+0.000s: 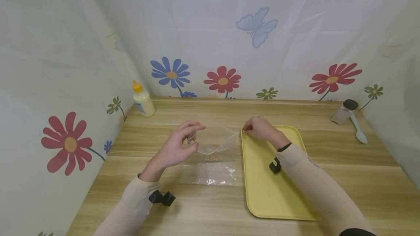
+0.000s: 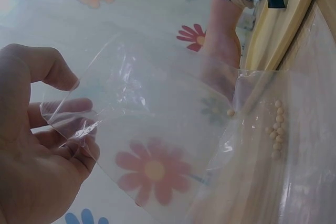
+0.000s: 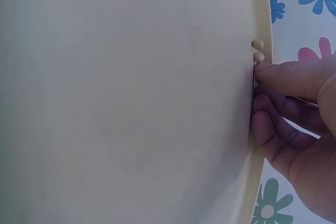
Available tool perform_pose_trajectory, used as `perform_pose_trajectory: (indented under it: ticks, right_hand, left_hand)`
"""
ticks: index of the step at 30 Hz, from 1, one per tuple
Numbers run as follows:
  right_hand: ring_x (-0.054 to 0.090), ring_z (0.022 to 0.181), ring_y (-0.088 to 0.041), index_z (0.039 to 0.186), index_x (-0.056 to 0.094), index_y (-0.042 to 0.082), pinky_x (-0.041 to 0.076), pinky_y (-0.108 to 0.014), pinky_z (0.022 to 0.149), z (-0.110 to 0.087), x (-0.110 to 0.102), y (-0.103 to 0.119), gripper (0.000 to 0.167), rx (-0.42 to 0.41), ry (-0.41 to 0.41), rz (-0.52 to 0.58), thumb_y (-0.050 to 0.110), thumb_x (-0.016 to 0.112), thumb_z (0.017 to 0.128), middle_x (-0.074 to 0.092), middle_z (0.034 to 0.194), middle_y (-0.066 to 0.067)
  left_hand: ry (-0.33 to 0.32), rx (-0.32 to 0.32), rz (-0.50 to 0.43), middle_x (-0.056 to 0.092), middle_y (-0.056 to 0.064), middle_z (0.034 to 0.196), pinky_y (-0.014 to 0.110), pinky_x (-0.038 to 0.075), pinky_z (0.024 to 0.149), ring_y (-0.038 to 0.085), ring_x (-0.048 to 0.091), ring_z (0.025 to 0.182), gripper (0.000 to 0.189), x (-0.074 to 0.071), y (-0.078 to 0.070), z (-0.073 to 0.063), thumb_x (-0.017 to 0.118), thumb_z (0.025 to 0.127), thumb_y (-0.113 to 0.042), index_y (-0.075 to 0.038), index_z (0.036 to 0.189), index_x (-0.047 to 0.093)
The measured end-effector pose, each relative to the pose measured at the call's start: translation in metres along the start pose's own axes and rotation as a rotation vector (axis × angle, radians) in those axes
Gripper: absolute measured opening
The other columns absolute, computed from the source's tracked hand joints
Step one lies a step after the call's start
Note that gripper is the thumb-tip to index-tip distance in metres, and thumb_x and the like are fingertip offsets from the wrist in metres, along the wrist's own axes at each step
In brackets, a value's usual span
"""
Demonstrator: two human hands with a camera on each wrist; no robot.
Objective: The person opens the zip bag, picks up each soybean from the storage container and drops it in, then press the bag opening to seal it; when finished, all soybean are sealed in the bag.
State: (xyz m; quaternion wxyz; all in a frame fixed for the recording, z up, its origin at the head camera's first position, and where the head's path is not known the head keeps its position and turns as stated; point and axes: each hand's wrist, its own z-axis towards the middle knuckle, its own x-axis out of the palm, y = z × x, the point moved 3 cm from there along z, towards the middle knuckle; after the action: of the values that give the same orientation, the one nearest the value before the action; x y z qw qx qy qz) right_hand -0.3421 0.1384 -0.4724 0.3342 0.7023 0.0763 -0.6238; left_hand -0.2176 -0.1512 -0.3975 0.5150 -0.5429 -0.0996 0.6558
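Observation:
A clear plastic zip bag (image 1: 210,176) lies on the table with its mouth spread wide. My left hand (image 1: 175,143) grips the bag's upper edge, the film passing between thumb and curled fingers in the left wrist view. Several beige soybeans (image 2: 278,129) rest low inside the bag. At the far left corner of the yellow tray (image 1: 265,188), my right hand (image 1: 261,128) pinches among soybeans (image 3: 258,51) lined along the rim. Two of them show beyond the thumb in the right wrist view; what sits between the fingertips is hidden.
A white bottle (image 1: 144,105) with a yellow cap stands at the back left. Toward the back right are a dark-lidded jar (image 1: 342,113) and a pale green spoon (image 1: 361,136). A flower-printed curtain (image 1: 197,28) encloses the wooden table (image 1: 210,214) at the back and sides.

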Motion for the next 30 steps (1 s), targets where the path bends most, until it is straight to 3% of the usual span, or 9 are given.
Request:
perform_pose_trajectory:
  ticks: [18, 30]
  right_hand:
    - [0.067, 0.084, -0.019, 0.092, 0.076, 0.007, 0.055, -0.038, 0.08, 0.002, 0.0, 0.001, 0.01, -0.016, 0.019, -0.008, 0.011, 0.069, 0.087, 0.074, 0.091, -0.006]
    - [0.067, 0.086, -0.02, 0.093, 0.076, 0.006, 0.055, -0.039, 0.08, -0.003, -0.0049, 0.0014, 0.011, 0.0, -0.038, 0.025, 0.012, 0.069, 0.087, 0.074, 0.092, -0.006]
  left_hand:
    - [0.003, 0.004, 0.0, 0.057, 0.003, 0.124, 0.027, 0.045, 0.069, 0.014, 0.05, 0.082, 0.05, 0.0, 0.0015, -0.0006, 0.062, 0.08, -0.003, -0.01, 0.129, 0.061]
    - [0.005, -0.001, 0.002, 0.056, 0.003, 0.124, 0.027, 0.045, 0.069, 0.013, 0.05, 0.082, 0.049, 0.0006, 0.0002, 0.0, 0.063, 0.08, -0.003, -0.006, 0.129, 0.061]
